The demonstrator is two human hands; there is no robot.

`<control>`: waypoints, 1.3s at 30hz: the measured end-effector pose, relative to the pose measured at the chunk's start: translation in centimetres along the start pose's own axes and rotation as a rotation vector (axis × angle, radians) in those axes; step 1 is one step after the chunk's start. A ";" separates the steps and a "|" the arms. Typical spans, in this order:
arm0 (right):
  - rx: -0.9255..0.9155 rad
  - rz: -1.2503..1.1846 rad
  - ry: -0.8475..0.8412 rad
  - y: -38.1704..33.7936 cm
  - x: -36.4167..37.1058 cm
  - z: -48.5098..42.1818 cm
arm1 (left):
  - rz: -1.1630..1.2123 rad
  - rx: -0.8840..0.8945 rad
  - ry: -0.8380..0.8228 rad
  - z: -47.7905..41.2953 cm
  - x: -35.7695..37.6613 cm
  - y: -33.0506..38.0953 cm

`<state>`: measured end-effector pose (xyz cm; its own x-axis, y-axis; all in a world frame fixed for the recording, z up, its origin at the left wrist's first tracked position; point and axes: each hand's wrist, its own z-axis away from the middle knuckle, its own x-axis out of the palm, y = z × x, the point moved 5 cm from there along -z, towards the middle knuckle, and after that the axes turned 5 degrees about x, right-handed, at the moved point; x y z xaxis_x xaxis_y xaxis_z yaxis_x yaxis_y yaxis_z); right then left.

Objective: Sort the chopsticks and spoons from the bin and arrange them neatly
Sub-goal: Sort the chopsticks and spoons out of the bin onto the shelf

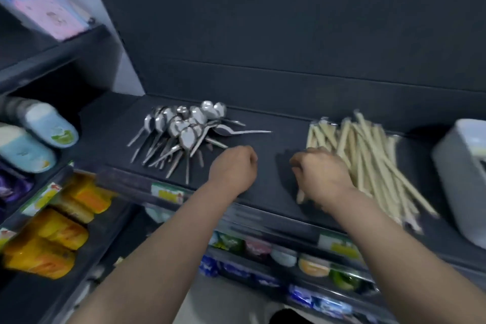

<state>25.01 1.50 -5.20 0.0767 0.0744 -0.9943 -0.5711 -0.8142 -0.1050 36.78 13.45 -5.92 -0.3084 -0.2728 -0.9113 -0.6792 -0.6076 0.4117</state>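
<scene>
Your right hand point(323, 173) grips chopsticks point(368, 155) left of the bin point(460, 166), left hand point(234, 166) clenched empty; spoons point(181, 131) farther left are sorted but untidy.

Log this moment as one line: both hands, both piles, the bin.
left hand: curled, holds nothing seen | right hand: grips chopstick by chopstick pile | spoon pile: left of hands | bin: far right

Dim, soft-focus view; motion blur and wide-angle warping toward the edges.

Head-worn camera looks forward and down, close over the dark shelf point(273, 139); wide-angle.
</scene>
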 end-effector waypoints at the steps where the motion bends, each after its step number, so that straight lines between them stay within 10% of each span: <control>1: 0.040 0.002 0.012 1.9 -0.5 1.3 | 0.007 0.041 -0.030 0.1 0.6 1.7; 17: 0.600 -0.033 0.280 31.2 -7.6 14.1 | 0.215 0.551 -0.123 -0.9 8.5 33.7; 32: 0.542 -0.207 0.076 46.3 -6.8 14.5 | -0.211 0.496 -0.572 -2.9 21.7 46.7; 39: 0.555 -0.278 0.148 46.8 -6.9 14.7 | -0.508 0.580 -0.451 -3.4 22.8 48.2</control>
<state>-14.29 -28.65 -3.60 0.3720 0.1273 -0.9195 -0.8490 -0.3537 -0.3925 -0.66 -24.60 -6.82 -0.0279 0.3203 -0.9469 -0.9976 -0.0684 0.0062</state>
